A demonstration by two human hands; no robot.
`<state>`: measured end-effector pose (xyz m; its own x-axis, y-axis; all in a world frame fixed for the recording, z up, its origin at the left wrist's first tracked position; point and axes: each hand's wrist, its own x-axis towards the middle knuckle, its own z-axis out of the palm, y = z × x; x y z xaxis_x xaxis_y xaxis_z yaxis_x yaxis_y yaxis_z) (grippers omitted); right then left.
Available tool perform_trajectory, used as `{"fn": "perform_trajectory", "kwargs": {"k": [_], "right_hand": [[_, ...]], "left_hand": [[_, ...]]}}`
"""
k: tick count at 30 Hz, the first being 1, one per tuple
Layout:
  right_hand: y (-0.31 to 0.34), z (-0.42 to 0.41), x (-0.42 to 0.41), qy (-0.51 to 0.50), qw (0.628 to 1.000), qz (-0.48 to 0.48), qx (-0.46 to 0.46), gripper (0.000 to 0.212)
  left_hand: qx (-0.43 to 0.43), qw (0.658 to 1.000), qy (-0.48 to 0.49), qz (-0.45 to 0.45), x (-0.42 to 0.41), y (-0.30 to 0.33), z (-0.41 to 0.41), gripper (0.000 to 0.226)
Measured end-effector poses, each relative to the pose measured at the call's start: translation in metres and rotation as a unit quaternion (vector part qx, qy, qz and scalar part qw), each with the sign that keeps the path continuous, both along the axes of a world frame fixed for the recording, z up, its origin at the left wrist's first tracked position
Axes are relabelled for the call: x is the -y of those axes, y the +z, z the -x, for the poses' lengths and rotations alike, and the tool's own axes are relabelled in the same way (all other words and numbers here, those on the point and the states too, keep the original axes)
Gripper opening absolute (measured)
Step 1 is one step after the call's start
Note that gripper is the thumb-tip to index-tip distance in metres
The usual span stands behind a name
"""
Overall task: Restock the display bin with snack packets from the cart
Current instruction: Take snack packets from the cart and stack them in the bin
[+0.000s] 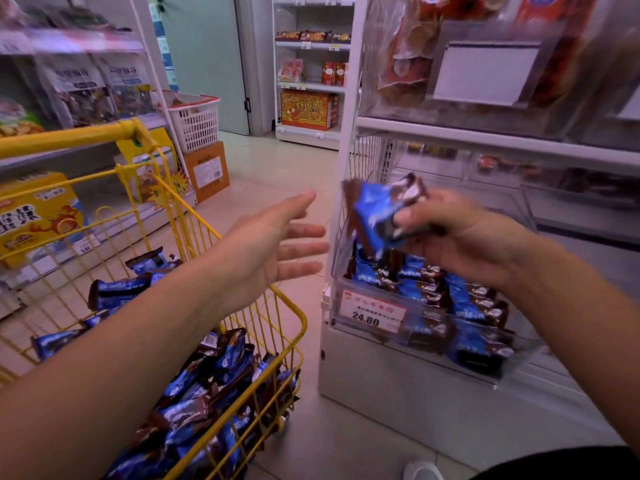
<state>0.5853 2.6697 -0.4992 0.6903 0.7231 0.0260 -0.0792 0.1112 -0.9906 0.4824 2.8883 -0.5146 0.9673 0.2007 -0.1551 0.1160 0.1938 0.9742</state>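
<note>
Above the display bin (pixel 367 329), the right hand (pixel 460 237) has its fingers curled round a small bunch of blue and brown snack packets (pixel 381 213), pinching them from the side so that they stick up and to the left; how many it holds is hard to tell through the blur. Across from it, over the gap between cart and shelf, the left hand (pixel 273 244) is spread flat with straight fingers pointing toward the packets, holding nothing and touching nothing.

Directly beneath the right hand, the clear-fronted bin is already partly filled with the same packets, lying in loose rows behind a red-bordered price label (pixel 372 311) reading 24.80. It sits on the bottom level of a white shelf unit (pixel 450 128), with clear bins of other goods above.

Under the left forearm stands the yellow wire cart (pixel 242 420), its basket heaped with more packets. Beyond it are a yellow carton (pixel 38 213), a white basket (pixel 195 121) on a cardboard box (pixel 207 171), and further shelves.
</note>
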Motion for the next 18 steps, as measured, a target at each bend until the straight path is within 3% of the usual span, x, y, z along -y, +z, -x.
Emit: {"fn": "perform_trajectory", "kwargs": {"k": [2,5,8,11,13,15,17,18], "right_hand": [[-0.004,-0.015,0.007,-0.096,0.995,0.008,-0.014,0.017],[-0.022,-0.026,0.004,-0.167,0.978,0.125,0.03,0.032],[-0.039,-0.022,-0.012,-0.184,0.967,0.166,0.059,0.044],[-0.046,-0.021,-0.018,-0.173,0.941,0.249,0.153,0.065],[-0.043,-0.022,-0.016,-0.142,0.88,0.356,0.281,0.067],[-0.042,-0.024,-0.012,-0.113,0.786,0.447,0.412,0.073],[-0.044,-0.026,-0.013,-0.05,0.721,0.505,0.471,0.09],[-0.045,-0.027,-0.015,-0.011,0.712,0.522,0.47,0.094]], "left_hand": [[0.02,0.992,0.069,-0.106,-0.003,-0.006,-0.005,0.041],[0.051,0.967,0.047,-0.246,-0.002,-0.018,-0.004,0.027],[0.071,0.95,-0.002,-0.305,0.004,-0.026,-0.004,0.024],[0.081,0.944,-0.025,-0.319,0.008,-0.033,-0.005,0.023],[0.087,0.942,-0.031,-0.322,0.007,-0.037,-0.005,0.022],[0.091,0.936,-0.032,-0.338,0.003,-0.04,-0.004,0.022],[0.09,0.933,-0.03,-0.348,0.001,-0.042,-0.005,0.023],[0.089,0.933,-0.029,-0.349,0.001,-0.042,-0.005,0.023]]}}
